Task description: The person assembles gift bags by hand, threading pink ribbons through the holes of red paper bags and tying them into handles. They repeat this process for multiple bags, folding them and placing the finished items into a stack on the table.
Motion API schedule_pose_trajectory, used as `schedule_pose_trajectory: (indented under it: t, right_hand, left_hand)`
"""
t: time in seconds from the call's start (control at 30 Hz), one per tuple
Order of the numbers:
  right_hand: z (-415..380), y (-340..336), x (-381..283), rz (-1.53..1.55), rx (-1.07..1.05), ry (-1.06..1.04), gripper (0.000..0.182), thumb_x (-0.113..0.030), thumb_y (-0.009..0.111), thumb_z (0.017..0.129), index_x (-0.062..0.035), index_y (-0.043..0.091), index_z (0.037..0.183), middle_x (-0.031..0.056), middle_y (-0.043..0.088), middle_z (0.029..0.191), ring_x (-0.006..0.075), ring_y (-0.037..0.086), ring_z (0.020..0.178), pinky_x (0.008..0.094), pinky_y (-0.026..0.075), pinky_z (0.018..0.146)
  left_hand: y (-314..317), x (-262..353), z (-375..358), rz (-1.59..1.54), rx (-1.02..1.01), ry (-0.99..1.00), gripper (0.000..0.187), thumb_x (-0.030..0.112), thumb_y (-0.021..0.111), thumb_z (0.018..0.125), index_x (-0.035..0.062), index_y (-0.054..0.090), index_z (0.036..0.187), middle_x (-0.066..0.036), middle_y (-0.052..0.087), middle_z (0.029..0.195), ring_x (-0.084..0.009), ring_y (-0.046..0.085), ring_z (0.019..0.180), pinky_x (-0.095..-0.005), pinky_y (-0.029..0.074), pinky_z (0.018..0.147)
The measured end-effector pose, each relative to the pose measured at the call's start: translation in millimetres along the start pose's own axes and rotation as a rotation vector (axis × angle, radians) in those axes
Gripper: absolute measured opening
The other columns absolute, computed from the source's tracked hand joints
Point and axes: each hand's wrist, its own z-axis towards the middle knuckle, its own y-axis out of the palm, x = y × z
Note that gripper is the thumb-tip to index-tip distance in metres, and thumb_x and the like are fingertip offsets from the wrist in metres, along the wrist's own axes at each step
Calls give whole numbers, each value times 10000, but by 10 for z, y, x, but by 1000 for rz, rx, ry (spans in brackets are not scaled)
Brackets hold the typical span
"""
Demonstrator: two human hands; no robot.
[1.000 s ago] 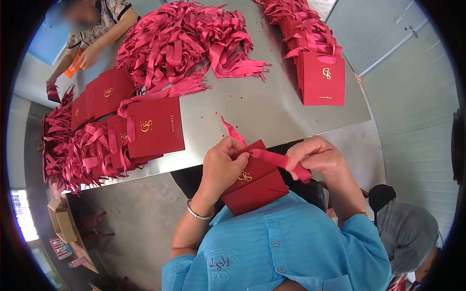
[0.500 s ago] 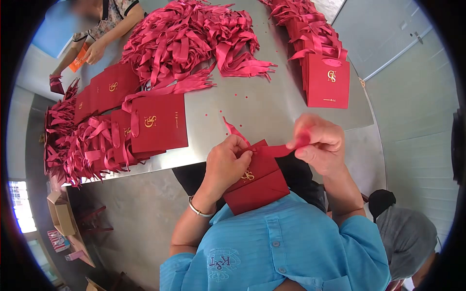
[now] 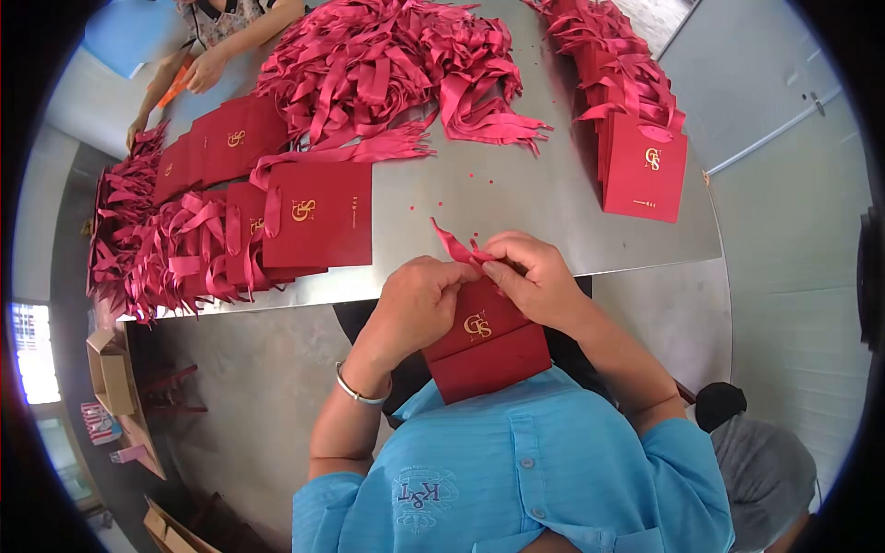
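A small dark red paper bag (image 3: 490,361) with gold lettering rests against my front, its top edge toward the table. My left hand (image 3: 417,302) pinches the bag's upper left edge beside a pink-red ribbon (image 3: 448,241). From the other side, my right hand (image 3: 536,281) closes thumb and fingers on the ribbon at the bag's top. A loose ribbon end sticks up to the left, past the fingertips. My two hands almost meet; the fingers hide where the ribbon joins the bag.
A big heap of ribbons (image 3: 369,78) covers the table's (image 3: 544,217) far middle. Ribboned red bags (image 3: 318,217) lie stacked at left, with another row (image 3: 645,170) at right. A co-worker's hand (image 3: 205,72) is at upper left. Small red dots lie scattered about.
My right hand has come left and inward from pulling the ribbon out to the right; it is now at the bag's top by my left hand. The view has shifted slightly.
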Motion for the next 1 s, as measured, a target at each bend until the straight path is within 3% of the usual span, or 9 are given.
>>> schedule_pose_trajectory:
  t: [0.2,0.27,0.4,0.57,0.7,0.77,0.87,1.0]
  right_hand:
    - [-10,-32,-60,-146,-62,41,106,8,666,848,16,660,954,117,644,862,198,620,740,299,494,673]
    - [-3,-51,-104,-146,-75,29,110,4,671,845,14,663,954,117,648,867,203,627,747,302,496,674]
    - [-7,-62,-159,-182,-91,2,118,-4,689,829,5,668,944,122,656,875,236,645,761,319,505,675]
    - [-40,-93,-313,-265,-82,-47,115,-1,693,819,0,670,931,122,656,868,265,644,762,329,509,671]
    - [-55,-114,-344,-269,-69,-36,108,0,693,820,2,667,925,119,656,869,258,644,753,325,506,663]
    - [-58,-114,-332,-266,-67,-26,107,0,693,822,5,667,926,118,656,871,250,642,748,321,505,660]
    - [-59,-112,-343,-268,-68,-9,108,-2,696,826,10,668,929,117,655,873,236,636,736,313,501,653]
    - [-50,-74,-322,-243,-71,14,116,-11,706,826,10,671,935,116,651,871,224,623,721,309,494,645]
  left_hand:
    - [-233,-24,54,58,-119,117,287,-77,571,784,7,676,1037,-131,707,885,-248,684,814,-318,532,716]
    - [-379,-9,91,-28,-351,3,317,-71,605,772,19,664,1071,-100,702,874,-191,667,787,-296,532,717]
    - [-487,19,122,-115,-428,-66,338,-61,645,758,22,665,1085,-73,697,858,-138,650,784,-280,530,722]
    - [-590,-37,130,-134,-576,-201,272,-29,675,819,-10,665,1091,-46,690,849,-111,648,773,-253,528,694]
    - [-583,-177,80,-374,-599,-137,262,-41,649,854,-36,641,1116,-33,666,819,-93,632,667,-220,508,596]
    - [-585,-81,56,-496,-621,-377,268,-70,617,859,-47,614,1126,-20,643,789,-69,582,539,-199,443,477]
    - [-424,-106,-57,-759,-527,-378,255,-84,601,856,-40,601,1107,-24,637,774,-48,528,460,-182,367,408]
    - [-333,-247,-163,-888,-463,-437,225,-94,598,843,-23,614,1056,-29,633,759,-53,530,461,-183,362,406]
